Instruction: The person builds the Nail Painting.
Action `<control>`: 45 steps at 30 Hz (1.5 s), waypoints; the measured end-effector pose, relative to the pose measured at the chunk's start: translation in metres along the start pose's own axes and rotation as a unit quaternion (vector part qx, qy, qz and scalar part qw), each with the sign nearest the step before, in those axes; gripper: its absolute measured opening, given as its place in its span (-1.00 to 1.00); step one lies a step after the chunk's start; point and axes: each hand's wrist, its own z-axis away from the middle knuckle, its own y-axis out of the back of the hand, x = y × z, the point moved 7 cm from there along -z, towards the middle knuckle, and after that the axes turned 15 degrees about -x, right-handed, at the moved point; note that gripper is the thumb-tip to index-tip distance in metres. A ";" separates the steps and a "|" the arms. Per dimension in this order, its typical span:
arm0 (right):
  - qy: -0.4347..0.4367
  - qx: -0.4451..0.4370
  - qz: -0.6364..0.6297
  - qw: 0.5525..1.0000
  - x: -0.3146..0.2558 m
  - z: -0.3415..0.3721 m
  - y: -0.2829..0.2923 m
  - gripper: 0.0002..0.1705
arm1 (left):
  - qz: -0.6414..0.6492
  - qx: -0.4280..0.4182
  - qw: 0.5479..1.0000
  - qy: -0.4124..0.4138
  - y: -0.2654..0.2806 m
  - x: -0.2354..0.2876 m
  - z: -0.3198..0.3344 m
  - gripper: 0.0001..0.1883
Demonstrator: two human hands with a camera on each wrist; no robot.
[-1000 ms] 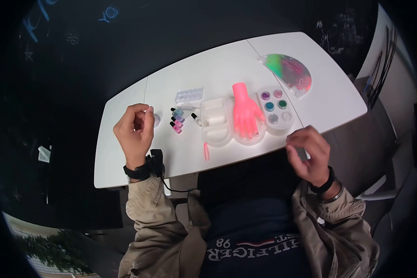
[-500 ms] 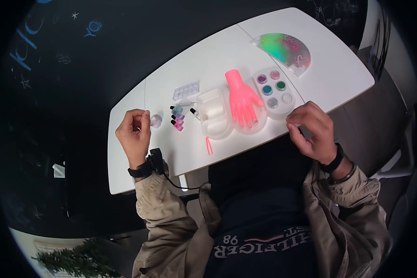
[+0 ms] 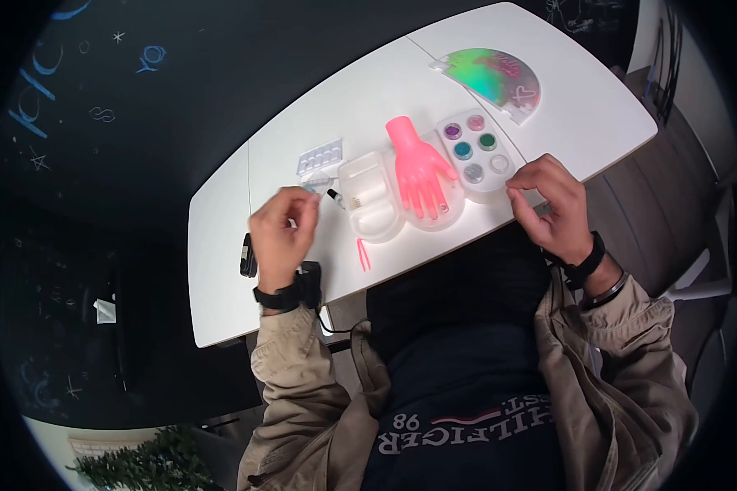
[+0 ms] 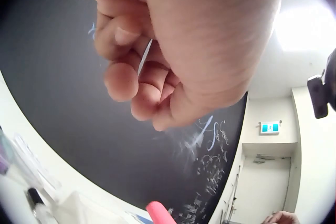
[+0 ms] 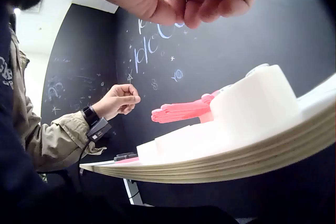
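Observation:
My left hand (image 3: 282, 229) hangs over the table's left side, fingers loosely curled and thumb near the index finger. Nothing shows in its grasp. It covers most of the nail polish bottles; a black-capped bottle (image 3: 334, 196) shows just beyond its fingertips. My right hand (image 3: 553, 209) hovers at the table's near edge, fingers bent, with no visible object in it. It is nearest to the white holder (image 3: 487, 186) of glitter pots. A pink model hand (image 3: 418, 168), fingers toward me, rests on a white base. Beside it stands a white compartment tray (image 3: 375, 201).
Pink tweezers (image 3: 363, 255) lie before the tray. A clear divided case (image 3: 319, 157) sits behind it. At the table's back right lies a colourful half-round panel (image 3: 499, 82). A black object (image 3: 248, 255) is at the left, partly behind my left hand.
My left hand has moved to the right, now in front of the polish bottles that showed before. A black object has come into view at its left. The right hand keeps its bent pose.

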 end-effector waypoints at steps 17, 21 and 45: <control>-0.061 -0.129 0.100 0.985 0.022 0.007 -0.028 -0.52 | 0.001 -0.281 0.960 -0.020 -0.096 0.040 0.002 -0.67; -0.072 -0.147 0.113 0.980 0.018 0.003 -0.030 -0.56 | -0.040 -0.270 0.962 -0.007 -0.094 0.034 -0.002 -0.64; -0.049 -0.061 0.119 0.990 0.012 -0.010 -0.008 -0.73 | -0.010 -0.205 0.979 0.013 -0.067 0.025 -0.007 -0.54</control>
